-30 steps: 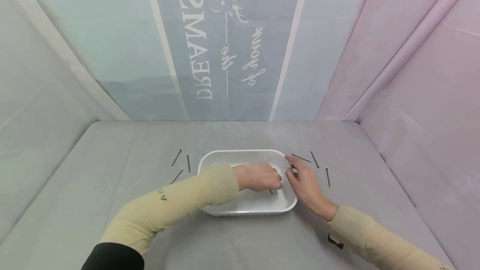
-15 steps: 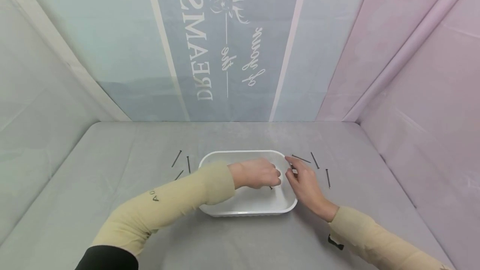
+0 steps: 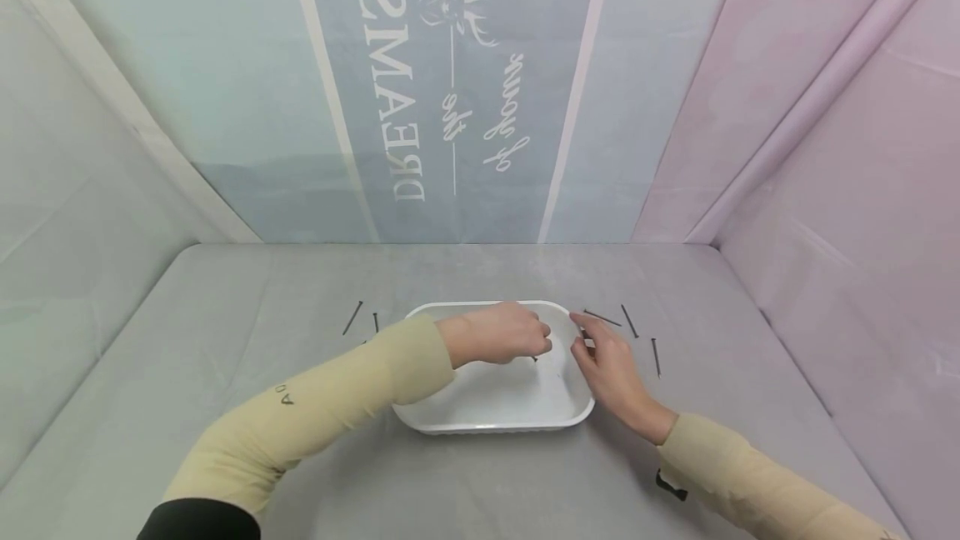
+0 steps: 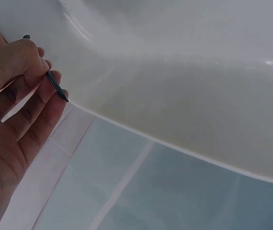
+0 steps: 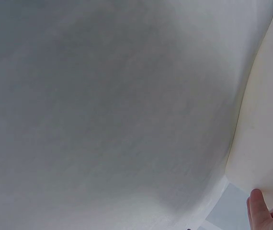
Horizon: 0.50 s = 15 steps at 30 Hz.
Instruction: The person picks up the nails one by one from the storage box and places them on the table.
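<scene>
My left hand (image 3: 498, 332) is over the inside of a white oblong tray (image 3: 487, 427), pinching a dark nail (image 4: 57, 87) between thumb and fingers. The nail's point sticks out past the fingertips in the left wrist view, and its head shows behind the thumb; in the head view only a bit of the nail (image 3: 535, 358) shows under the hand. At the tray's right end, my right hand (image 3: 611, 365) holds the rim between thumb and fingers. The right wrist view catches just the fingers (image 5: 257, 203) at the edge of the tray (image 5: 263, 115).
Three nails lie right of the tray: one slanted by the fingers (image 3: 603, 318), one behind it (image 3: 630, 321) and one farther right (image 3: 656, 357). Left of it are more nails (image 3: 352, 317), partly covered by my left sleeve (image 3: 337, 390). Fabric walls surround the grey surface (image 3: 465, 490).
My left hand has moved left and slightly back over the tray, carrying the nail, and its sleeve now covers more of the left nails. The right hand stays at the rim.
</scene>
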Each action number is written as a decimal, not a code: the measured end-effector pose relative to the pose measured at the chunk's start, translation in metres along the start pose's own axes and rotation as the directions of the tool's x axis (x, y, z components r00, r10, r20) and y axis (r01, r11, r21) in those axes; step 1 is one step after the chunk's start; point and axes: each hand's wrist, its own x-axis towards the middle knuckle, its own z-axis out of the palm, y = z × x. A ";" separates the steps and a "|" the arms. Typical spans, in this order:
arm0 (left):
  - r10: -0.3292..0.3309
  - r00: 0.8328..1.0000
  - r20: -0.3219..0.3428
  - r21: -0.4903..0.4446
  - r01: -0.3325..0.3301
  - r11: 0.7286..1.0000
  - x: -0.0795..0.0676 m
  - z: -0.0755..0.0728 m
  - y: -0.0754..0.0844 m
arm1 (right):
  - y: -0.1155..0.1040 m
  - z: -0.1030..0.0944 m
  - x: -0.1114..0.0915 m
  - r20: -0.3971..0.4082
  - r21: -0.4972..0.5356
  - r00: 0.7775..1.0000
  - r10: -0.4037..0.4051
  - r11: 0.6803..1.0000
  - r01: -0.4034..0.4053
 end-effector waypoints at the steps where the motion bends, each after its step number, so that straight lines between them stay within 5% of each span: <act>1: -0.007 1.000 -0.007 -0.008 0.007 1.000 -0.001 -0.001 -0.001 | 0.000 0.000 0.000 0.003 -0.002 1.000 0.001 1.000 -0.001; 15: -0.070 0.996 -0.056 -0.142 0.061 0.988 -0.011 -0.001 -0.010 | -0.001 0.000 0.002 0.026 -0.021 0.998 0.055 0.998 -0.055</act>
